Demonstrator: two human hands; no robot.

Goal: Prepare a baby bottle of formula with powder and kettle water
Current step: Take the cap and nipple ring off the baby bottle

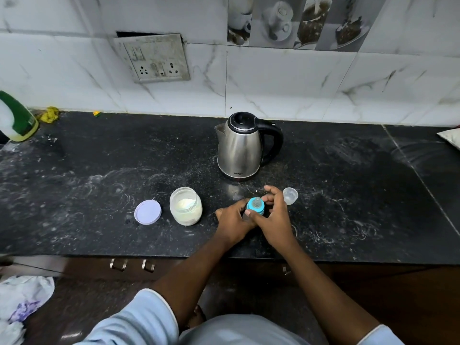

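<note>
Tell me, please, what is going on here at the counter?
A person holds a baby bottle with a teal collar and clear teat upright on the black stone counter. The left hand grips its body; the right hand curls round the collar. The open clear jar of white powder, its lilac round lid, a clear domed cap and the steel kettle with black handle sit nearby.

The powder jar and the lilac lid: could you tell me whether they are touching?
Apart: the head view shows a strip of dark counter between the powder jar and the lilac lid.

Head-worn wide view, facing down, close over countertop (99,158)
</note>
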